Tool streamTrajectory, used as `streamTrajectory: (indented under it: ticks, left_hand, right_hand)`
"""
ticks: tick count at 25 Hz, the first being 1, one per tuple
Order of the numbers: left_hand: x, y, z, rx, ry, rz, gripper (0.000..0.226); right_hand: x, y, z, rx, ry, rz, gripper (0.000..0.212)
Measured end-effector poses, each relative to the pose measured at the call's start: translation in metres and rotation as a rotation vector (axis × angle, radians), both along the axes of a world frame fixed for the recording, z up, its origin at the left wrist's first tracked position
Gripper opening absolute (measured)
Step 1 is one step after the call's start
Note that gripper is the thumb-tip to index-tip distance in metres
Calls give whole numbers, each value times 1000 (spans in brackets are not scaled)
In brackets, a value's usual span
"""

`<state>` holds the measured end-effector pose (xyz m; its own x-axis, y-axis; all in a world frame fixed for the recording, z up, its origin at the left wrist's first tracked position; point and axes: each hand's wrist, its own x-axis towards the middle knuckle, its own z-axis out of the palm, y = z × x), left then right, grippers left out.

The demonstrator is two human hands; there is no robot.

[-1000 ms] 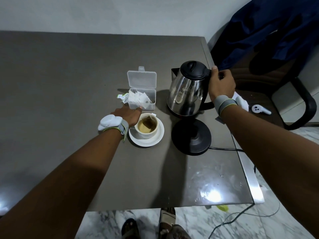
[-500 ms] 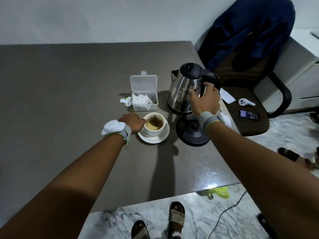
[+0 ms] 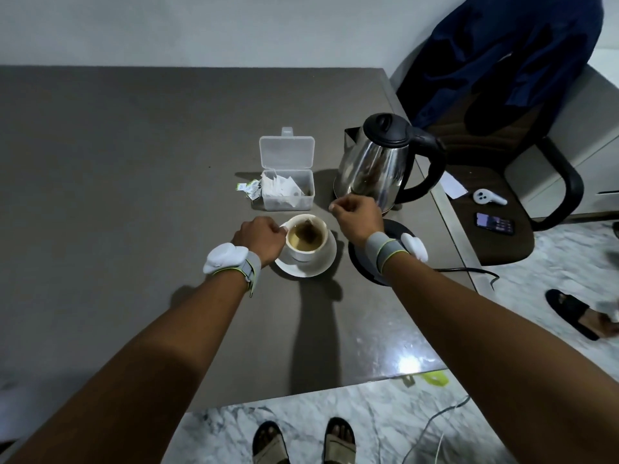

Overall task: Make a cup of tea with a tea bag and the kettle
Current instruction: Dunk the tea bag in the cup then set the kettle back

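A white cup (image 3: pixel 301 254) of brown tea stands on a white saucer (image 3: pixel 326 262) in the middle of the dark table. A tea bag (image 3: pixel 306 229) soaks in it. My left hand (image 3: pixel 261 236) is closed on the cup's handle at its left side. Just right of the cup and slightly above the table, my right hand (image 3: pixel 356 217) has its fingers pinched together; what they hold is too small to tell. The steel kettle (image 3: pixel 378 165), lid shut, stands on the table behind its round black base (image 3: pixel 365 266), which my right wrist partly hides.
An open clear box of tea bags (image 3: pixel 288 192) sits behind the cup, with a torn wrapper (image 3: pixel 249 190) to its left. Right of the table's edge (image 3: pixel 449 229) is a chair with a blue jacket, a phone (image 3: pixel 495 224) and a white device (image 3: pixel 489 197). The kettle's cable trails to the floor.
My right hand has let go of the kettle, which stays behind its base, and has come down beside the cup. My left hand stays at the cup's handle.
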<state>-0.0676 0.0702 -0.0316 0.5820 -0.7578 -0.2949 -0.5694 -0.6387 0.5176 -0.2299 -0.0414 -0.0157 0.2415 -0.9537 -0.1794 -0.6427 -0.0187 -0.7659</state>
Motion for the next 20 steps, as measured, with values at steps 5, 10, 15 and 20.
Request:
streamTrajectory:
  ticks: [5,10,15,20]
  left_hand:
    - [-1,0,-8,-28,9,12,27]
    - [1,1,-13,-36,40,34,23]
    - [2,1,-16,-79,66,39,22]
    - [3,1,-17,-76,76,49,23]
  right_hand:
    - [17,-5,-9,26,66,180,14]
    - [29,-13,-11,25,211,352,28]
    - [39,-16,-14,51,374,499,33]
    - [32,-16,-8,-74,345,402,22]
